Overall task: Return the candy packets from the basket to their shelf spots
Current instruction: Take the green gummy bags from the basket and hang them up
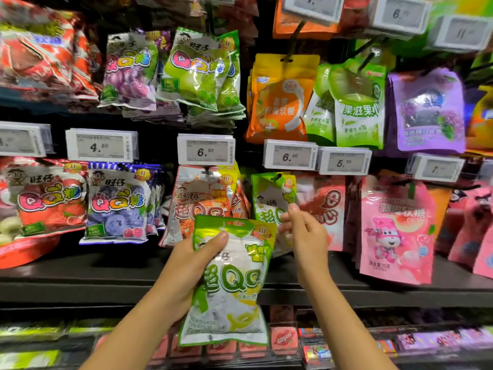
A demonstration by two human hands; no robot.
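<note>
My left hand [186, 265] grips a green and white lemonade candy packet [232, 284] by its left edge, thumb across the front, holding it upright in front of the shelf. Just above and behind it hangs a matching green packet [269, 198] on a peg under the 6.50 price tag [289, 156]. My right hand [304, 233] is raised beside that hanging packet with its fingers loosely curled. Its fingertips are at the packet's lower right corner, and I cannot tell whether they pinch it. The basket is not in view.
Orange packets [200, 204] of the same brand hang left of the green ones. Pink packets [394, 231] hang to the right. Price tags [206, 150] jut out on peg ends. A dark shelf ledge [80, 284] runs below, with small boxed sweets [282, 340] under it.
</note>
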